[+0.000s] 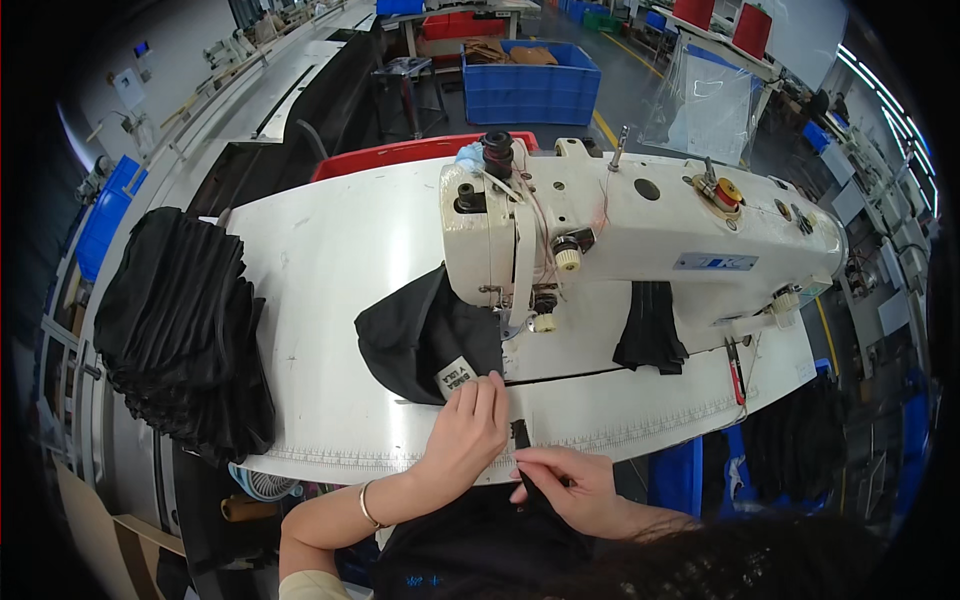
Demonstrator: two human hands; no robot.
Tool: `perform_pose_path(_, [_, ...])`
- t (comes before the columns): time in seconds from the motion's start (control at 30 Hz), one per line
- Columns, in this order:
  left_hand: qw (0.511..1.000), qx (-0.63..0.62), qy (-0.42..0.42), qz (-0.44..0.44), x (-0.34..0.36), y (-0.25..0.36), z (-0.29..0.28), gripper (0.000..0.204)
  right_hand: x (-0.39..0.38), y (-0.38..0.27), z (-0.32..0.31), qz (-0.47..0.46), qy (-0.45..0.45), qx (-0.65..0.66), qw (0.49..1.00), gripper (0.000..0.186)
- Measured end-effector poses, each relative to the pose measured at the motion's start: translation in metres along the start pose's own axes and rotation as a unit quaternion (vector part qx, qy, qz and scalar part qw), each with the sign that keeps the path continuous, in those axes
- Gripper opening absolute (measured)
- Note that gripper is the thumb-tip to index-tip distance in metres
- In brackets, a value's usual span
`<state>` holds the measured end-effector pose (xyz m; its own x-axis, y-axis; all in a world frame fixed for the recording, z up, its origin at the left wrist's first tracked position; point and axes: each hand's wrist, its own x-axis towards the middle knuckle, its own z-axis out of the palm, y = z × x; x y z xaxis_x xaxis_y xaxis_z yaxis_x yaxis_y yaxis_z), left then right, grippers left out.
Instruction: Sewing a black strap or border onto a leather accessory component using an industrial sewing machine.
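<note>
My left hand (pixel 468 432) is closed at the near edge of a curved black fabric piece (pixel 400 335), its fingertips pinched beside a white label (pixel 456 374) on it. This fabric lies on the white sewing table, its right edge by the needle area of a white sewing machine (pixel 640 215). Close to the table's front edge, my right hand (pixel 568 482) pinches a narrow black fabric strip (pixel 521 434). The strip's upper end points toward the machine; its lower part runs under my fingers. A bracelet circles my left wrist.
A tall stack of black fabric pieces (pixel 180 330) stands at the table's left. Under the machine arm lies a folded black piece (pixel 650 328), with red-handled thread snips (pixel 737 372) to its right. Behind the table are a red bin (pixel 385 153) and a blue crate (pixel 530 88).
</note>
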<state>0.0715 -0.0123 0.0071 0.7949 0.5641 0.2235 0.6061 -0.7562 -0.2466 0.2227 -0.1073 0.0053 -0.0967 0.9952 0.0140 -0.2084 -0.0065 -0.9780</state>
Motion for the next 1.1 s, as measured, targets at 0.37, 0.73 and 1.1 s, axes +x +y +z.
perform_pose_path(0.37, [0.948,-0.301,0.035,-0.092,0.046,-0.076,0.020,0.020,0.125,0.034,-0.067,-0.395,-0.079,-0.678,0.615,0.026])
perform_pose_path(0.73, [0.981,-0.169,0.083,0.041,0.023,-0.066,0.051,0.028,0.122,0.058,-0.072,-0.345,-0.150,-0.633,0.677,0.014])
perform_pose_path(1.1, [0.931,-0.362,0.031,-0.015,0.016,-0.080,0.069,0.036,0.118,0.039,-0.054,-0.028,-0.206,-0.285,0.936,0.028])
